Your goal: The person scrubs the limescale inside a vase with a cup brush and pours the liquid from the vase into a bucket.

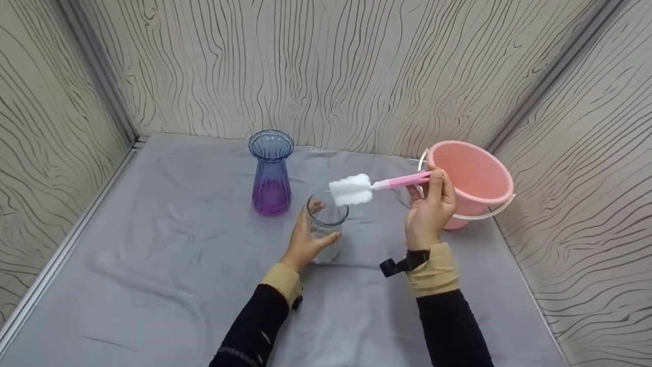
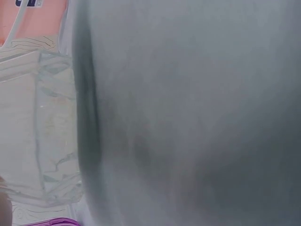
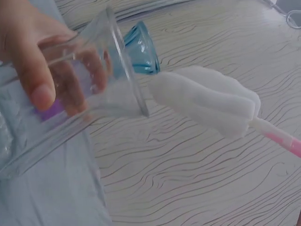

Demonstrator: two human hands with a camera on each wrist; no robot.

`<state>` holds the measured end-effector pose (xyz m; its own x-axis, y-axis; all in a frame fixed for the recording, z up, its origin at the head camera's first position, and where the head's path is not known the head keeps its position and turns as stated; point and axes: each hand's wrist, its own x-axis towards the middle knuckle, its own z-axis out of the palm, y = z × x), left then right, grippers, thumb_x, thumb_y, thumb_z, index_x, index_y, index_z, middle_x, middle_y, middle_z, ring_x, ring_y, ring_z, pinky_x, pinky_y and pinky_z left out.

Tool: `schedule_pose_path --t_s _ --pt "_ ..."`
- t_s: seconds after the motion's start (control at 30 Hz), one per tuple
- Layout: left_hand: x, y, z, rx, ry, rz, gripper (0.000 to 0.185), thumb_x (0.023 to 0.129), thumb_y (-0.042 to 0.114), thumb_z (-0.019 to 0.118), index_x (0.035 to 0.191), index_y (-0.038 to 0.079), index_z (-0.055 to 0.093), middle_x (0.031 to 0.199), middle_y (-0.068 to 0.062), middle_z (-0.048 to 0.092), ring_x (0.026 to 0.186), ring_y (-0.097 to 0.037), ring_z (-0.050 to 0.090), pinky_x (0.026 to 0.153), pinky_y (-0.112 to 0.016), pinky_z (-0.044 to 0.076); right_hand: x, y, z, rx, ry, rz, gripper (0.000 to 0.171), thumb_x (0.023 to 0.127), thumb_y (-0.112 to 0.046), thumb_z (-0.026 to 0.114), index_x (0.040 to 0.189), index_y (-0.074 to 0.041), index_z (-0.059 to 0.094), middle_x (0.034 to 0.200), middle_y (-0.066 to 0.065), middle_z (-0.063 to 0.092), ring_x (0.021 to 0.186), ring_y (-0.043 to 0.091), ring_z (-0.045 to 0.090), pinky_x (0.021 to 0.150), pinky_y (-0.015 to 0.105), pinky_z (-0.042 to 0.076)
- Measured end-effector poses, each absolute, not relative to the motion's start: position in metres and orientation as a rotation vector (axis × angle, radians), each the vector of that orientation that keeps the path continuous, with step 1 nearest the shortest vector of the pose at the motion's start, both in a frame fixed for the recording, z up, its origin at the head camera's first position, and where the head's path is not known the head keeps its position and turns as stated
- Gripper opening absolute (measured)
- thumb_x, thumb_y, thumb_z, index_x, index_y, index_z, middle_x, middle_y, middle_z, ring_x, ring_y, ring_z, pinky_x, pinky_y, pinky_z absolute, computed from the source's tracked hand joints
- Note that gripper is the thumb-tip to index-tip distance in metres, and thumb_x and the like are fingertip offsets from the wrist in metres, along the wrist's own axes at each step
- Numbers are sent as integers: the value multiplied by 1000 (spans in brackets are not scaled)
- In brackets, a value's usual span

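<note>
Gripping a clear glass [image 1: 326,224] that stands on the grey cloth [image 1: 153,265], the left hand [image 1: 304,243] curls its thumb and fingers round the wall of the vessel; the right wrist view shows the fingers [image 3: 33,75] through the transparent side. The right hand [image 1: 430,209] pinches the pink handle of a sponge brush [image 1: 377,186] between curled fingers, holding it roughly level above the table. The white foam head of the brush (lobed, seen close in the right wrist view) lies just at the rim of the glass, at the mouth; whether it touches the rim cannot be told for certain. A blue-to-purple vase [image 1: 271,173] stands upright just behind and to the left of the glass, apart from it. A pink bucket [image 1: 471,178] with a pale handle sits at the right rear of the cloth, just behind the right hand. The left wrist view is largely blurred grey, with what seems to be the glass wall [image 2: 42,127] at its left edge. Wood-grain panels [image 1: 356,71] enclose the table on three sides.
</note>
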<state>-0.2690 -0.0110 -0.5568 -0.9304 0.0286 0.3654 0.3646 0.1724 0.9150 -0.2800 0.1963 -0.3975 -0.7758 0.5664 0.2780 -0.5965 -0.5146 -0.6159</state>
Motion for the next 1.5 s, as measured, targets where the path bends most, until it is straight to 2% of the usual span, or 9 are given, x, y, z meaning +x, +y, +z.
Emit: schedule_pose_path --t_s 0.27,0.4,0.5,0.67,0.8,0.97,1.07,1.27,1.5 --pt "-268 -9 -557 -345 -2210 -1810 89 77 21 90 147 6 37 144 -19 50 137 -36 45 111 -54 39 -270 181 -403 246 -1194 2175 19 101 -7 60 104 10 70 90 14 70 82 21 70 70 33 62" --pt "-268 -9 -557 -339 -2209 -1795 91 76 23 90 148 3 37 143 -22 49 134 -37 46 108 -54 41 -267 175 -405 329 -1321 2135 16 102 -7 60 100 3 73 92 13 70 85 20 70 73 32 61" --pt "-268 -8 -557 -340 -2200 -1786 89 74 22 92 145 5 41 140 -19 51 130 -34 49 109 -52 41 -266 171 -407 389 -1445 2087 16 102 -8 59 100 2 71 93 12 70 86 19 69 74 32 61" --pt "-268 -8 -558 -347 -2198 -1793 86 74 20 92 143 6 42 138 -15 52 128 -30 50 110 -50 40 -262 164 -411 544 -1719 1866 29 106 -13 51 107 12 67 94 7 72 90 17 70 78 33 61" --pt "-268 -7 -556 -335 -2210 -1814 86 74 19 91 144 7 42 141 -15 52 129 -29 50 110 -49 39 -260 158 -411 620 -1864 1706 38 108 -20 47 104 12 66 94 8 72 91 17 70 80 32 60" --pt "-268 -8 -556 -326 -2216 -1818 87 75 21 91 144 6 41 142 -15 52 130 -30 50 110 -50 40 -261 153 -412 709 -1982 1585 24 106 -4 49 94 8 66 91 15 71 81 20 70 74 29 61" --pt "-268 -9 -557 -327 -2216 -1827 87 75 21 91 144 5 41 142 -16 52 130 -31 49 111 -50 39 -261 151 -413 769 -2018 1502 21 104 5 47 92 6 66 89 15 72 74 23 70 71 29 61" --pt "-270 -10 -556 -306 -2197 -1869 87 74 18 91 144 6 41 142 -16 52 130 -30 50 112 -49 38 -262 146 -413 818 -2127 1475 26 108 1 39 95 2 62 88 11 72 72 27 71 70 31 61" --pt "-269 -9 -555 -334 -2187 -1851 87 75 18 91 144 2 41 143 -20 52 132 -33 49 113 -51 37 -264 142 -419 816 -2219 1272 18 104 -4 53 91 0 66 84 9 68 71 20 67 65 29 58"
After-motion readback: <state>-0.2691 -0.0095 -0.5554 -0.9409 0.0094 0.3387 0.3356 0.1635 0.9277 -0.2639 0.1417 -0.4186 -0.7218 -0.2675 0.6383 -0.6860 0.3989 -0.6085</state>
